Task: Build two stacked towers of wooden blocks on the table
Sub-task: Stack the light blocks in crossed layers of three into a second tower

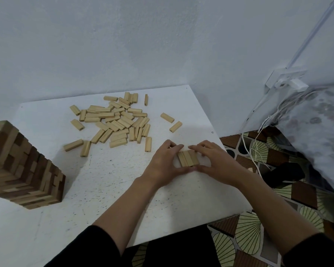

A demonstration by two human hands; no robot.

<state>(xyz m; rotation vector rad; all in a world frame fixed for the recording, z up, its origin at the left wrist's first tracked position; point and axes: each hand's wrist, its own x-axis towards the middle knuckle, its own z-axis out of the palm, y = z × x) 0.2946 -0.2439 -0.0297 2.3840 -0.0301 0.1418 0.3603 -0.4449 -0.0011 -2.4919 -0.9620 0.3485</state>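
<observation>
Framing item 1: left hand [162, 164] and right hand [218, 160], both reaching from black sleeves [96, 245] over the near edge of the white table [104, 199].
- Left hand: partly closed, fingers curved over the far end and thumb at the near end of the row of 3 blocks [188, 158], touching its left side.
- Right hand: likewise partly closed, fingertips on the far end and thumb at the near end, touching the row's right side. The 2 thumbs meet just below the row.
- Row of 3 blocks: pale wood, lying flat and side by side on the table's right part, pinched between both hands.
- Finished tower [23, 170]: tall stack of crossed layers in pale and darker wood, standing on the table's left side, well apart from the hands.
- Loose blocks [114, 120]: scattered heap at the table's far middle; 2 stray blocks [171, 122] lie to its right.
- Patterned floor mat [249, 237] to the right of the table, with a white cable [255, 149] trailing over it.
- Wall socket [286, 81], far right.
</observation>
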